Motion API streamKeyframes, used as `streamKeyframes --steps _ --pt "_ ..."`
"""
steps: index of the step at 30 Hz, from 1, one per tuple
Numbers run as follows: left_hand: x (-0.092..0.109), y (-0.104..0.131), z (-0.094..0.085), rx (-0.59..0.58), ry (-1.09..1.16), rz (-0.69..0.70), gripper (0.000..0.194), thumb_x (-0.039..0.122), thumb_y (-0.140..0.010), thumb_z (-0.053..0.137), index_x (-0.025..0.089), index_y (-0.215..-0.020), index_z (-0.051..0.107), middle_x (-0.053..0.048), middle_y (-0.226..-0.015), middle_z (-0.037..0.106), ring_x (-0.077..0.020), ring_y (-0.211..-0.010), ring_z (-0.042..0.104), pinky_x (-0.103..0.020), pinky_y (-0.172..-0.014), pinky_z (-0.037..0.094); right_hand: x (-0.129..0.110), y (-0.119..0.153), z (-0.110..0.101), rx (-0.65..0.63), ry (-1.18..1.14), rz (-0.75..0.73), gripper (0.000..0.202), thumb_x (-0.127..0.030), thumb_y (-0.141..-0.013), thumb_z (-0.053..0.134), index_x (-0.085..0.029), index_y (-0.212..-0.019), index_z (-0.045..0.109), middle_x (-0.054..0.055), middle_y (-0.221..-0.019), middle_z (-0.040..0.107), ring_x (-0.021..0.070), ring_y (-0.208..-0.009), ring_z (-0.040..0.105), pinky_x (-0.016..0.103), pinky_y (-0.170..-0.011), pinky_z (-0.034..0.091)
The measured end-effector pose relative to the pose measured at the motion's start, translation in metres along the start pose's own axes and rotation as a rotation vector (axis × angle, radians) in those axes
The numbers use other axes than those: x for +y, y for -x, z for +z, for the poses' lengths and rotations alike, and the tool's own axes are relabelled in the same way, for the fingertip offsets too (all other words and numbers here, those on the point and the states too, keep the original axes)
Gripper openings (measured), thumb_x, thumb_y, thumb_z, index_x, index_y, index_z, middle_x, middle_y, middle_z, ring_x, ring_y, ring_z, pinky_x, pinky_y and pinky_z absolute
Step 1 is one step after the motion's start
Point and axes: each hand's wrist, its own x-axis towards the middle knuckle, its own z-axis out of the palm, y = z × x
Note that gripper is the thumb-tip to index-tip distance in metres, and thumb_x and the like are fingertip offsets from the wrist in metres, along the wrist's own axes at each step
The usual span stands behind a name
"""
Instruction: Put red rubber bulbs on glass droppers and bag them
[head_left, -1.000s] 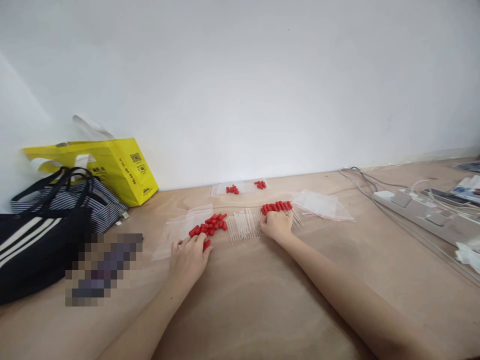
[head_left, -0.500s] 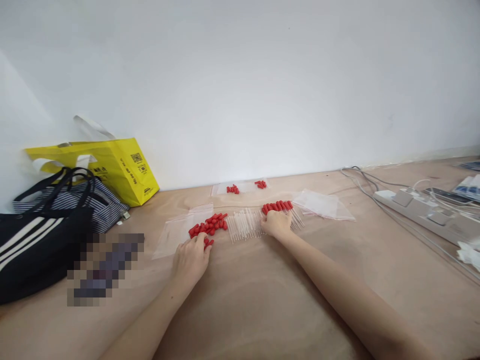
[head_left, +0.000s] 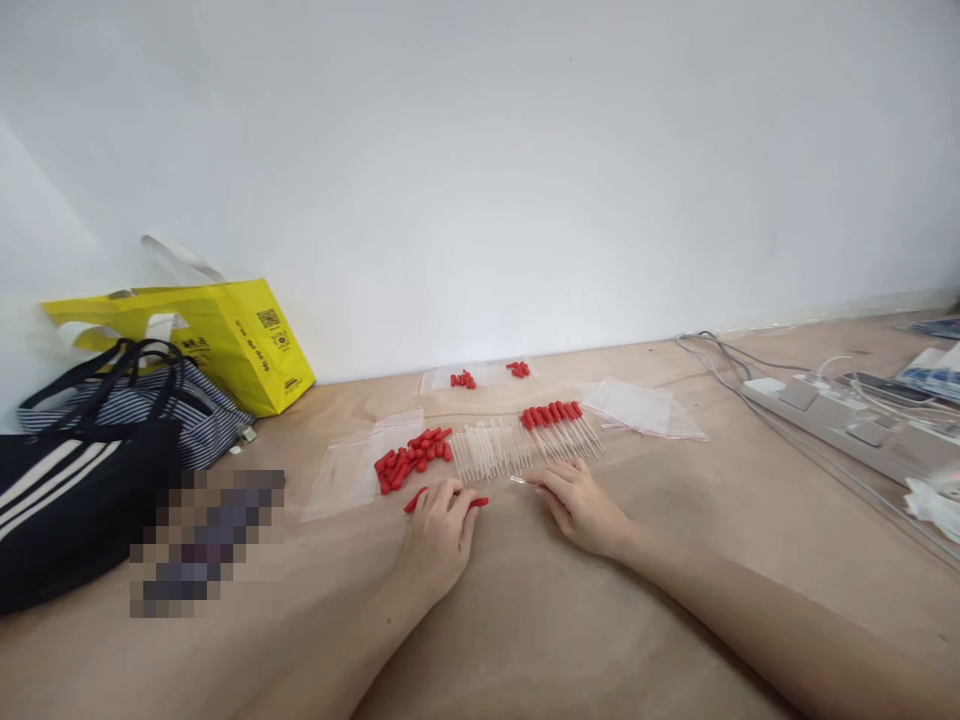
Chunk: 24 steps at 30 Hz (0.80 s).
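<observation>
My left hand (head_left: 439, 530) is closed near the table, pinching a red rubber bulb (head_left: 480, 502) that points right. Another red piece (head_left: 415, 499) shows at its far side; whether the hand grips it I cannot tell. My right hand (head_left: 581, 508) is closed on a thin clear tube (head_left: 519, 480), its end facing the bulb across a small gap. Beyond the hands lies a row of clear tubes (head_left: 487, 448). To their right rest several tubes fitted with red bulbs, the assembled droppers (head_left: 559, 428). Left of the row is a heap of loose red bulbs (head_left: 412, 457).
Clear zip bags lie left (head_left: 341, 475) and right (head_left: 645, 408); another bag (head_left: 487, 376) with red bulbs lies by the wall. A yellow bag (head_left: 255, 350) and black bag (head_left: 82, 510) stand left. A power strip (head_left: 832, 410) with cables is at right.
My left hand has moved right from the bulb heap with a red bulb. My right hand has drawn back from the tubes toward me, now with one clear tube.
</observation>
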Motion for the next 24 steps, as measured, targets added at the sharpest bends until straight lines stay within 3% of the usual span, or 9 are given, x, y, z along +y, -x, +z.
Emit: streamKeyframes --steps 5,9,16,24 --pt "0.011 -0.002 -0.002 0.024 0.09 -0.03 0.011 0.02 -0.083 0.042 0.02 -0.085 0.053 -0.001 -0.084 0.063 -0.0188 -0.084 0.054 -0.043 -0.088 0.025 -0.011 -0.001 0.007 0.03 -0.027 -0.059 0.023 -0.009 -0.083 0.035 -0.017 -0.095 0.053 0.005 -0.083 0.059 0.0136 -0.076 0.052 0.028 -0.073 0.028" --pt "0.011 -0.001 -0.003 0.022 0.103 -0.046 0.009 0.022 -0.083 0.043 0.022 -0.084 0.052 0.001 -0.083 0.065 -0.0182 -0.083 0.056 -0.047 -0.091 0.017 -0.015 -0.002 0.012 0.054 0.002 -0.082 0.021 -0.009 -0.083 0.035 -0.017 -0.091 0.054 0.003 -0.079 0.059 0.0122 -0.072 0.051 0.029 -0.074 0.026" --pt "0.011 -0.001 -0.001 0.029 0.127 -0.032 0.014 0.023 -0.084 0.043 0.023 -0.088 0.056 0.0 -0.083 0.066 -0.0182 -0.084 0.056 -0.045 -0.091 0.017 -0.014 -0.001 0.015 0.066 0.06 -0.099 0.021 -0.014 -0.085 0.036 -0.017 -0.089 0.057 0.002 -0.075 0.059 0.0115 -0.068 0.05 0.028 -0.072 0.025" --pt "0.01 -0.003 -0.002 0.041 0.145 -0.002 0.016 0.024 -0.084 0.045 0.023 -0.078 0.061 0.002 -0.071 0.066 -0.0163 -0.078 0.056 -0.043 -0.089 0.02 -0.014 -0.003 0.018 0.072 0.038 -0.149 0.021 -0.016 -0.085 0.038 -0.018 -0.087 0.059 0.002 -0.073 0.059 0.0111 -0.065 0.047 0.028 -0.067 0.023"
